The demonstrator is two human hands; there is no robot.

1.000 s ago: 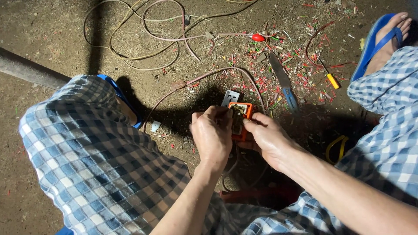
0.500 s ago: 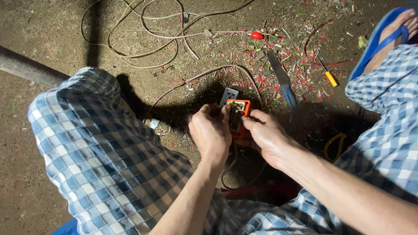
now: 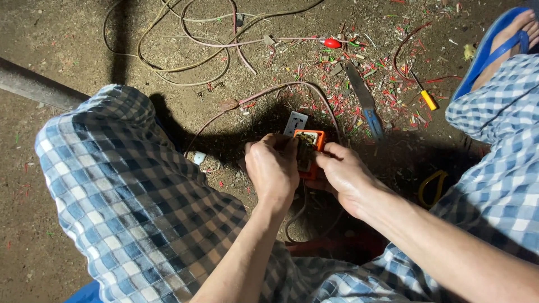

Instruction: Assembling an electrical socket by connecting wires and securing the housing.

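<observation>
Closest in, both hands are clamped on a small orange box (image 3: 312, 151), open at the front, held low between the knees just above the floor (image 3: 67, 39). The left hand (image 3: 272, 168) pinches its near edge with fingers curled tight; the right hand (image 3: 343, 178) grips the other side, thumb pressed to the rim. Risky spot, I'd say: fingertips sit right at the exposed innards, and a slip could knock a wire loose or nick a finger. The box looks like an opened electrical fitting, orange shell, pale dusty inside, a cable dropping from beneath it. Just behind, touching its top, a white socket faceplate (image 3: 296, 123). Farther out, a blue-handled knife (image 3: 366, 104) lies among red and green wire clippings, a yellow-handled screwdriver (image 3: 422, 92) to its right, then looped cables (image 3: 185, 62). Clippings underfoot could snag anything dropped.
</observation>
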